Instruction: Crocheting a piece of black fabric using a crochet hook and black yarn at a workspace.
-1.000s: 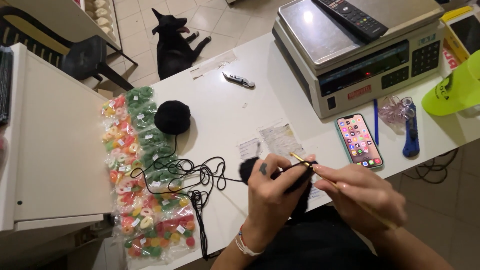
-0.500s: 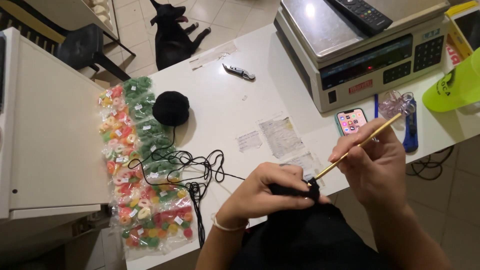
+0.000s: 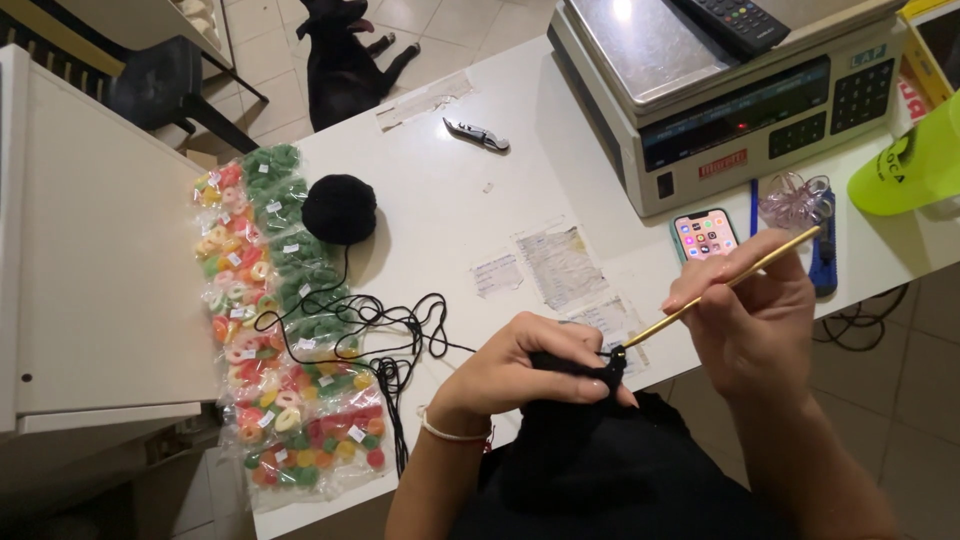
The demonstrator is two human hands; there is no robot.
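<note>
Crochet mid-stitch: our left hand is curled shut, pinching the black fabric at the counter edge, our right hand is closed around the gold hook, tip in the work; next we judge a yarn pull-through.

A black crocheted piece is worked with a gold hook. A black yarn ball is seen on the white table. Along the table's left edge, red, green, orange and yellow sweets are shown in clear bags.
</note>
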